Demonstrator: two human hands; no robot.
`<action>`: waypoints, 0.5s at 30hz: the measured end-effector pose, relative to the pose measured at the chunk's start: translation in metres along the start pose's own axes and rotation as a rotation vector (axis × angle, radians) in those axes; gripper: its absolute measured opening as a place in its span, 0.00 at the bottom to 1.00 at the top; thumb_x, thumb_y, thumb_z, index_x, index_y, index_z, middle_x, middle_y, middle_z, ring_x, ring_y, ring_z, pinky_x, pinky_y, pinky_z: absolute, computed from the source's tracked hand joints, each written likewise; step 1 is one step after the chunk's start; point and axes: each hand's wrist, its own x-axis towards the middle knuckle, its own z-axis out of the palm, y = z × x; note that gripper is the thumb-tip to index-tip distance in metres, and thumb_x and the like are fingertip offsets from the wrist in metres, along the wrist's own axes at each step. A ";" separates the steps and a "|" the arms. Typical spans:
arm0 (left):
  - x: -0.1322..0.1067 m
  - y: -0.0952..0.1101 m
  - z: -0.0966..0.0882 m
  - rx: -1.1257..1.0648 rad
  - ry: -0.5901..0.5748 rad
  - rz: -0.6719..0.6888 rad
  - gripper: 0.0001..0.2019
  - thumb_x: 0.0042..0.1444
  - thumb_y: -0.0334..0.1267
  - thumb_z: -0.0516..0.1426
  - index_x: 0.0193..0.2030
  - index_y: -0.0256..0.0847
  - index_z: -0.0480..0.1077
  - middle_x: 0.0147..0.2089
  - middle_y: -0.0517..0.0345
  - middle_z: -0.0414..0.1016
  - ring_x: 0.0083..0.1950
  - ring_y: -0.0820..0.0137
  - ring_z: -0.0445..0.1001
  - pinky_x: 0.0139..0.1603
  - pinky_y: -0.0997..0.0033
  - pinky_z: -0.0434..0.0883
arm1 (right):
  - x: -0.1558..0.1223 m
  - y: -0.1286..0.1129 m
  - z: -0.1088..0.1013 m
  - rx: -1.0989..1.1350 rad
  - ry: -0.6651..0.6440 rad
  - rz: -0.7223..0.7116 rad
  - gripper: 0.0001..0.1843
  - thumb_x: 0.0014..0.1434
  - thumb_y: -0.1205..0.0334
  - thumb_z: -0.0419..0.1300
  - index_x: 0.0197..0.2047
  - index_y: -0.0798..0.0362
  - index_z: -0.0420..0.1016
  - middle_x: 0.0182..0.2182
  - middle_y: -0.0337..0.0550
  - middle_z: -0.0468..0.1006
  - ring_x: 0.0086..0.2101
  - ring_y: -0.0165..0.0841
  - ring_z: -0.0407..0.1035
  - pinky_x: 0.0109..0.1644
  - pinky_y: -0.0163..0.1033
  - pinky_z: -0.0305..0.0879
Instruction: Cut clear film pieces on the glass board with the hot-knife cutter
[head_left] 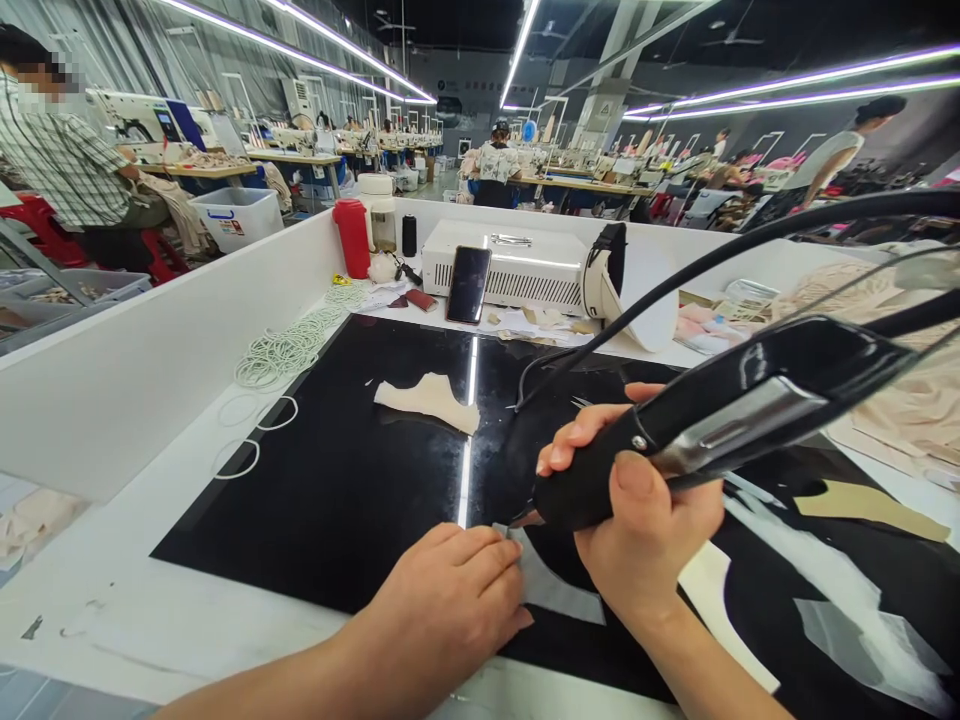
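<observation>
Left forearm (322, 668) and right forearm (697, 655) frame a black tool (720, 420) over grey cloth (562, 588)

The right hand (641, 520) wraps the black tool round its thick front end, thumb on the near side. The left hand (450, 580) curls over the left end of the grey cloth, which lies on a black mat (322, 490); whether it pinches the cloth or only presses it down, one cannot tell. The tool's narrow tip (523, 517) points down beside the left fingertips, and contact with the cloth is unclear.

That closeness looks like the main risk: a small slip of the right hand could bring the tip onto a finger. Slack pressure from the left hand might let the thin cloth skid or pucker on the glossy mat. A black cable (675, 270) arches down from the right edge; a snag there might spoil the aim, if it feeds the tool.

Beside the right wrist, a cream strip (724, 595) lies where the arm could drag it. White film (832, 570) and a tan piece (870, 508) lie farther right. Beyond the hands, a beige piece (427, 398) rests on the mat, pale rings (289, 350) crowd its left edge, and a phone (468, 285) leans on a white box (517, 262).
</observation>
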 end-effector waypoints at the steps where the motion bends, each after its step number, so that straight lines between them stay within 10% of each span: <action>1: 0.000 0.000 0.000 0.001 0.004 0.003 0.14 0.79 0.41 0.50 0.50 0.36 0.74 0.55 0.53 0.84 0.54 0.67 0.81 0.47 0.64 0.76 | 0.000 0.000 0.000 -0.008 0.001 0.002 0.21 0.61 0.54 0.73 0.53 0.47 0.73 0.31 0.34 0.79 0.25 0.32 0.74 0.27 0.40 0.75; 15: 0.000 -0.001 0.000 0.006 0.025 0.012 0.15 0.79 0.41 0.49 0.48 0.36 0.73 0.54 0.55 0.83 0.55 0.68 0.81 0.48 0.65 0.76 | -0.002 0.004 0.007 0.023 -0.018 0.045 0.21 0.61 0.53 0.72 0.53 0.47 0.70 0.31 0.33 0.77 0.25 0.31 0.73 0.28 0.39 0.74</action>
